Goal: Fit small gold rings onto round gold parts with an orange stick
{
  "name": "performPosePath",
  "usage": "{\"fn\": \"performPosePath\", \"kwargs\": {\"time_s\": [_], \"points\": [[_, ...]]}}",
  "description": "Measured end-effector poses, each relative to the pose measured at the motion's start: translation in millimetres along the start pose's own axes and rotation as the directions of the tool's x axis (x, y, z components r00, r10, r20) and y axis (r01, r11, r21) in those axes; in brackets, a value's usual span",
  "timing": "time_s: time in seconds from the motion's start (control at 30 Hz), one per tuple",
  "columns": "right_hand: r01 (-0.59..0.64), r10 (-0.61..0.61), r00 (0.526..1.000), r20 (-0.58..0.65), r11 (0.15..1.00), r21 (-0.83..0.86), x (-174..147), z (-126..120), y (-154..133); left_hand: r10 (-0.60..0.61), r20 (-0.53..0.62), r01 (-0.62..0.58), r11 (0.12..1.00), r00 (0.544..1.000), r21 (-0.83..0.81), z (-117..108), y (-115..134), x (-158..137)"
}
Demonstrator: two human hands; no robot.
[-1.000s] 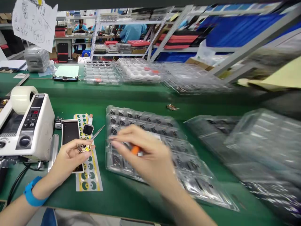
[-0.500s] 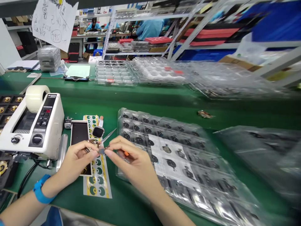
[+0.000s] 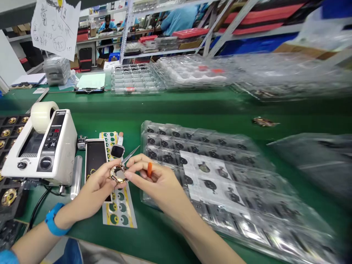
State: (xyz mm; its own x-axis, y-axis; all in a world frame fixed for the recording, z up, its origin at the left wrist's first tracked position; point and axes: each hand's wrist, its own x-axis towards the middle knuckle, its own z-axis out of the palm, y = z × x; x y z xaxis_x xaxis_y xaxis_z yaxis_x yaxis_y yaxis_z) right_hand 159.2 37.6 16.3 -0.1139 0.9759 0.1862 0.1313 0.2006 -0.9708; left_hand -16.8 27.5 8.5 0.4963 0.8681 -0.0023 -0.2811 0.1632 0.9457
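My left hand (image 3: 100,183) grips a round gold-coloured watch case (image 3: 118,173), its pale grey opening turned up toward me. At the case's right rim, the thumb and forefinger of my right hand (image 3: 150,178) close on its edge. An orange piece (image 3: 150,169) shows at my right fingers; its kind is unclear. Just beyond the hands a pointed metal blade (image 3: 131,154) sticks out, its other end hidden. Behind the case lies a square smartwatch (image 3: 117,151). Under my hands is a sticker sheet (image 3: 120,209) with yellow and green shapes, beside a dark shallow tray (image 3: 96,156).
A white tape dispenser (image 3: 52,150) stands on the left, near a black tray of gold parts (image 3: 9,198). Clear plastic trays (image 3: 167,137) of dark parts fill the right, with a plastic bag (image 3: 313,157) beyond. More clear trays (image 3: 134,79) line the back ledge.
The watch case has turned its face up and come into fuller view. My right fingers have moved in from beside it onto its rim. The whole view has shifted slightly.
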Motion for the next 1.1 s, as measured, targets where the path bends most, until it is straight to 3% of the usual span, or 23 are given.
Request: {"fn": "performPosePath", "kwargs": {"time_s": [0.3, 0.47, 0.63, 0.87, 1.0, 1.1], "points": [[0.088, -0.088, 0.996, -0.002, 0.995, -0.040, -3.3, 1.2, -1.2, -0.039, -0.010, 0.040, 0.988, 0.999, 0.151, -0.1, 1.6, -3.0], [0.188, -0.204, 0.977, -0.065, 0.963, -0.195, -7.8, 6.0, 2.0, -0.030, -0.039, 0.036, 0.983, 0.999, 0.178, 1.1, -0.3, -2.3], [0.294, -0.336, 0.936, -0.102, 0.909, -0.295, -11.3, 11.3, 7.0, -0.035, -0.072, 0.043, 0.993, 0.997, 0.114, 6.3, -0.2, 0.4], [0.301, -0.371, 0.920, -0.124, 0.874, -0.382, -13.5, 14.5, 6.3, -0.008, -0.069, 0.009, 1.000, 0.998, 0.015, 10.1, -0.1, 1.8], [0.331, -0.420, 0.898, -0.134, 0.843, -0.425, -15.5, 18.5, 9.0, 0.009, -0.129, -0.006, 1.000, 0.992, 0.024, 12.2, -1.6, 4.0], [0.371, -0.490, 0.864, -0.115, 0.774, -0.513, -17.2, 23.0, 15.7, 0.018, -0.187, -0.018, 1.000, 0.982, 0.006, 13.2, -4.1, 6.7]]}}
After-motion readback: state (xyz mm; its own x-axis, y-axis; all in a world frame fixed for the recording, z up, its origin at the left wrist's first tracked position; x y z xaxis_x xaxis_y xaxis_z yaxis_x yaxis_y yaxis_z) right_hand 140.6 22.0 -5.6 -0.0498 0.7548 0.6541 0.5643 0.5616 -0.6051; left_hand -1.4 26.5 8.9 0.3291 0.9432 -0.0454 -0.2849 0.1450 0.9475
